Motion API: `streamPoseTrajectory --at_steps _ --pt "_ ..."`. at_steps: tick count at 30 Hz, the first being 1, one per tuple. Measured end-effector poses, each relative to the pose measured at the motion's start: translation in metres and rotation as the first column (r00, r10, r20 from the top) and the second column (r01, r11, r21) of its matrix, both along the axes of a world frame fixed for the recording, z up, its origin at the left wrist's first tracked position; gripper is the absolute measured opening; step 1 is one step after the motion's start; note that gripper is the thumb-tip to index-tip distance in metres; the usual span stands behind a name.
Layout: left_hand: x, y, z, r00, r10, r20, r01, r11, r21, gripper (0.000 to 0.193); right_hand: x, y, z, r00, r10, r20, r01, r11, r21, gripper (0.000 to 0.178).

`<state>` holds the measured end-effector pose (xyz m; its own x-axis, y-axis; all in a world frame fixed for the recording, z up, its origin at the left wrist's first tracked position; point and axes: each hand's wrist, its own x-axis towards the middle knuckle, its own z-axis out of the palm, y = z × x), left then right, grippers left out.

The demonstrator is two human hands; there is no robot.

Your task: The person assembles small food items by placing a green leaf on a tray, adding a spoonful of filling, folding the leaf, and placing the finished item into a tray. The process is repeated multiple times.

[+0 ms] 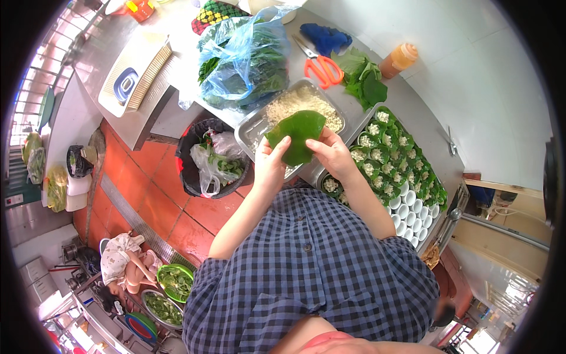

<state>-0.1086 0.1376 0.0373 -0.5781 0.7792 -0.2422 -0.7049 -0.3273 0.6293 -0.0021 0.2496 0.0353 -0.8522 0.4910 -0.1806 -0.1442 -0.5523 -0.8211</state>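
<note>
A broad green leaf (299, 127) is stretched between my two hands, above a metal tray (243, 134) of pale crumbly filling (300, 105). My left hand (272, 156) pinches its lower left edge, thumb on top. On the right edge, my right hand (332, 152) grips it the same way. To the right lies a large tray (433, 233) with rows of leaf cups (389, 154) holding white filling, and several bare white cups (411, 213) at its near end. A small metal bowl (323, 177) with a filled leaf cup stands close to my right wrist.
Beyond the filling tray sit a blue plastic bag of leaves (244, 62), orange-handled scissors (321, 69), loose leaves (361, 79) and a sauce bottle (399, 60). A lined waste bin (187, 168) stands on the floor at left. Another person (125, 259) crouches near leaf-filled baskets (175, 282).
</note>
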Motion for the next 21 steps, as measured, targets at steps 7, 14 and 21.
streamPoseTrajectory --at_steps 7,14,21 --pt "-0.007 -0.007 -0.004 0.989 0.017 -0.148 -0.024 0.999 -0.042 0.032 0.001 0.003 0.005 0.998 0.056 0.039 -0.054 0.997 -0.049 0.033" --pt "-0.013 -0.018 -0.006 0.996 -0.094 0.006 0.094 0.995 -0.036 0.04 -0.007 0.008 -0.002 0.995 0.101 0.016 -0.1 0.993 -0.057 0.033" --pt "-0.019 -0.026 -0.018 0.973 0.177 0.15 -0.173 0.984 -0.044 0.026 -0.042 0.035 0.002 0.93 0.321 0.181 -0.369 0.827 0.425 0.02"
